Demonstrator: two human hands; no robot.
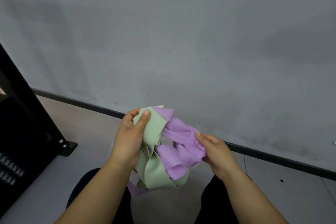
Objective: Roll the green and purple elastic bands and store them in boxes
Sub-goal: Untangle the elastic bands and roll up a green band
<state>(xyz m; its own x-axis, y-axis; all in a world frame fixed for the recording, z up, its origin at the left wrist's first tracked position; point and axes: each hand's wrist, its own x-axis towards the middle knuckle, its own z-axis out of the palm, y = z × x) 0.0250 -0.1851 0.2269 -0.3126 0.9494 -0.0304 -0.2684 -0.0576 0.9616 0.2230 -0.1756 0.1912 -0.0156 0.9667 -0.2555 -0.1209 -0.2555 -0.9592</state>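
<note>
1. The green elastic band (154,130) is held up in the air in front of the person, above the lap, and is tangled with the purple elastic band (180,132). Both hang in loose loops and folds between the two hands.
2. The upper fold of the green band is gripped by the left hand (129,138). The thumb (145,115) is pressed flat on the front of the fold, and the other fingers are curled round behind it (mostly hidden by the hand itself).
3. A gathered bunch of the purple band is pinched by the right hand (216,152), with the thumb laid on top and the fingers closed underneath.
4. The green band is seen mainly on the left of the bundle and the purple mainly on the right. A wide green loop is wrapped below the purple folds, and a thin purple tail is seen hanging beside the left forearm.
5. A small pale edge shows at the top of the bundle, but what it belongs to cannot be told.
6. Dark trousers (83,187) are seen beneath the arms.
7. A grey wall (181,32) is met by the pale floor (81,123) along a dark skirting strip (272,156). A black metal frame (27,114) is fixed at the left by a bolted foot plate (68,146).
</note>
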